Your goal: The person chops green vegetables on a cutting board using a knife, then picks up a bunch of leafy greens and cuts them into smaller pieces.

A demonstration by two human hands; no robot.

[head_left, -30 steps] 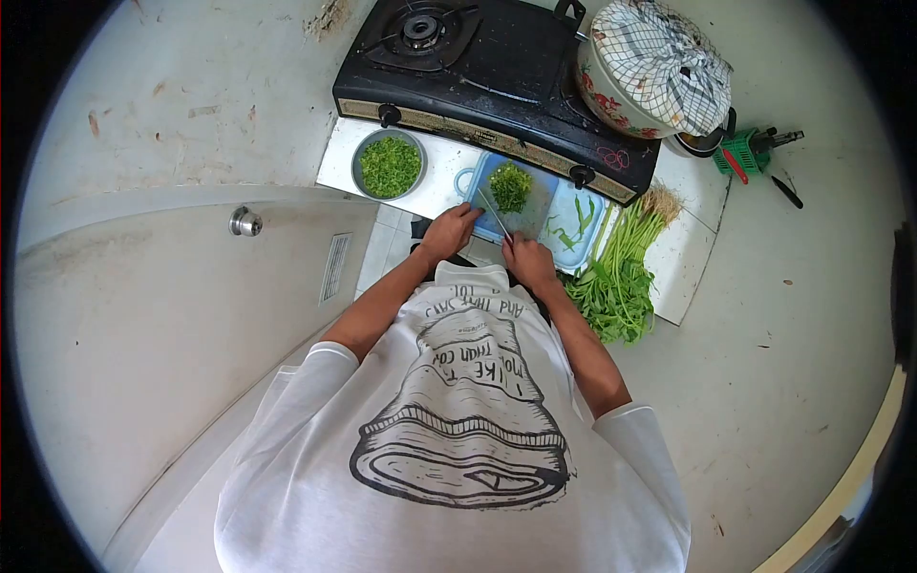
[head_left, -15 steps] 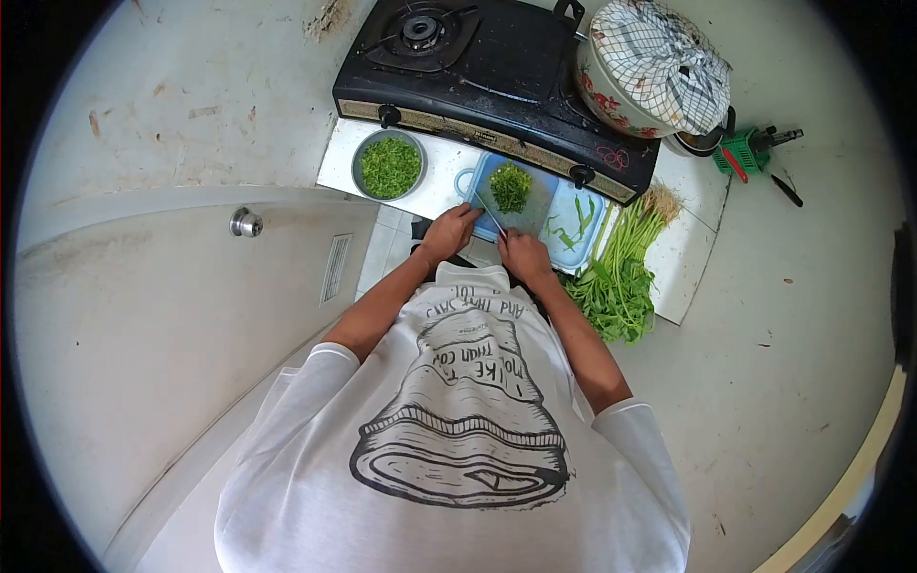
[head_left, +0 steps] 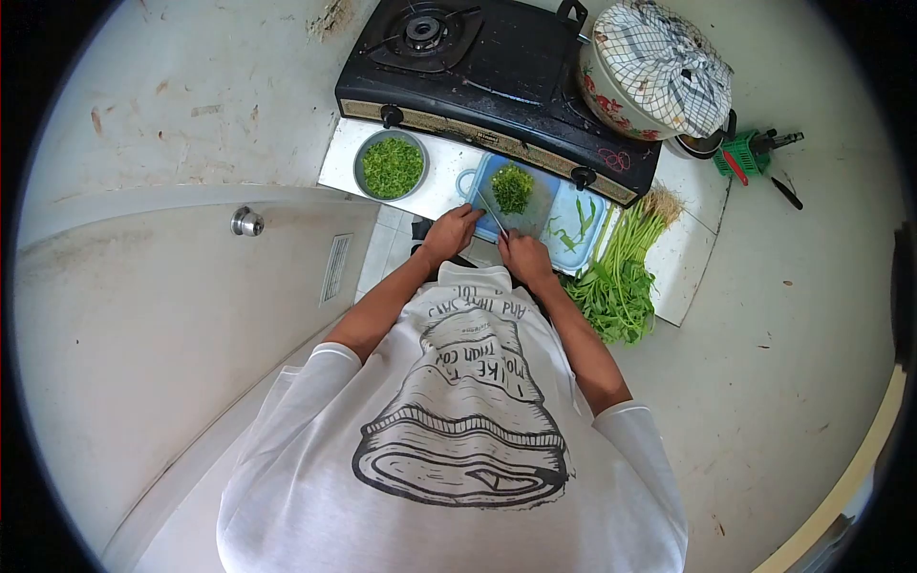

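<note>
My right hand is closed around the handle of a knife, its blade slanting up and left over a blue cutting board. Chopped greens lie heaped on the board beyond the blade. At the board's lower left edge, close to the knife tip, my left hand has its fingers drawn together; whatever they hold is too small to make out. Loose leaves lie on the light blue tray to the right. Beside it rests a bundle of leafy stalks with roots.
A grey bowl of chopped greens stands on the white counter at left. Behind is a black gas stove with a cloth-covered pot. A green basket and a black-handled utensil lie farther right.
The view has shifted very slightly. Both hands and the knife stay in nearly the same place over the board.
</note>
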